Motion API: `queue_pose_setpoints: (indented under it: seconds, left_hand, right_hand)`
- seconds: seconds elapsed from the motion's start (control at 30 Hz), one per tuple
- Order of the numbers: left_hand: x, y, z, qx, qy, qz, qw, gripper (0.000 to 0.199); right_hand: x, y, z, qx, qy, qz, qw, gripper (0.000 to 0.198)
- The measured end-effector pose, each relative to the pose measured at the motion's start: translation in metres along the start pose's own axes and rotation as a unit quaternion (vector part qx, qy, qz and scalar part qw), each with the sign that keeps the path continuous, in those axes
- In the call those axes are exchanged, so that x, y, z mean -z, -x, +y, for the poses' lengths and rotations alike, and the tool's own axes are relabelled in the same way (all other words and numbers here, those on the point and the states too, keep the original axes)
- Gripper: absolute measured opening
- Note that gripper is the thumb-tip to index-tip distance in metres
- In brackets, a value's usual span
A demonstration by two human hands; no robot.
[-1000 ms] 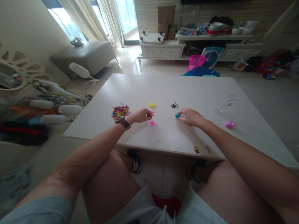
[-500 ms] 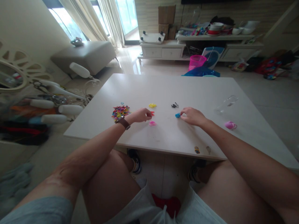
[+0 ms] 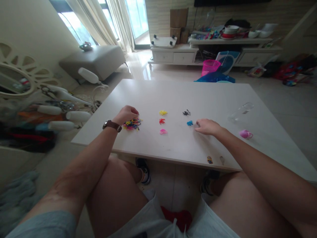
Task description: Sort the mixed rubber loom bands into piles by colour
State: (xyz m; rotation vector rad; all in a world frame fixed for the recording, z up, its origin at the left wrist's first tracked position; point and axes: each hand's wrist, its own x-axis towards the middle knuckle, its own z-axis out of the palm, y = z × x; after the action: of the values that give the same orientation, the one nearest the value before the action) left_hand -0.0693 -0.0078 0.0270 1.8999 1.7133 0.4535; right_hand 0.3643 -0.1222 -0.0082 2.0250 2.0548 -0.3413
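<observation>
hovering low over the far edge of the mixed pile (image 3: 132, 124), my left hand (image 3: 127, 113) has just left the red heap (image 3: 161, 121), where it was half a second ago. its fingers and thumb are bent in towards each other, but the tips are too small and shaded for me to tell whether they meet or have one of the little bands between them. with that hand gone, the whole red heap shows on the white table (image 3: 183, 94), lying between the yellow heap (image 3: 163, 112) and the pink heap (image 3: 163, 132). my right hand (image 3: 208, 127) has changed less: it was right at the blue heap (image 3: 190, 123) and now rests just beside it, a little apart, thumb and forefinger loosely parted with nothing that i can see in them. so the blue bands lie free, just nearer me than the black heap (image 3: 186, 112). to me the change means that my attention has gone back to the mixed colours, of which plenty remain, while the five single-colour heaps stay separate. the small teal band that lay behind the mixed pile is out of sight now, perhaps behind my left hand.
</observation>
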Motion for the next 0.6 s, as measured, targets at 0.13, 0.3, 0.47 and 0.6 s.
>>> queue_pose_setpoints:
  seconds: [0.13,0.3,0.47,0.6]
  left_hand:
    - [-0.006,-0.001,-0.018,0.022,-0.028,-0.032,0.999,0.019]
    - [-0.007,-0.001,-0.024,0.030,-0.049,-0.067,0.996,0.022]
    - [-0.011,-0.004,-0.020,0.017,-0.073,-0.060,0.995,0.018]
    - [-0.012,-0.006,-0.019,0.031,-0.090,-0.060,0.994,0.016]
  right_hand:
    - [0.005,0.005,-0.005,-0.010,-0.002,-0.013,1.000,0.041]
    - [0.009,0.008,-0.009,-0.016,0.004,-0.016,1.000,0.040]
    - [0.010,0.008,-0.010,-0.017,0.019,-0.021,0.999,0.040]
    - [0.011,0.008,-0.011,-0.016,0.028,-0.032,0.999,0.041]
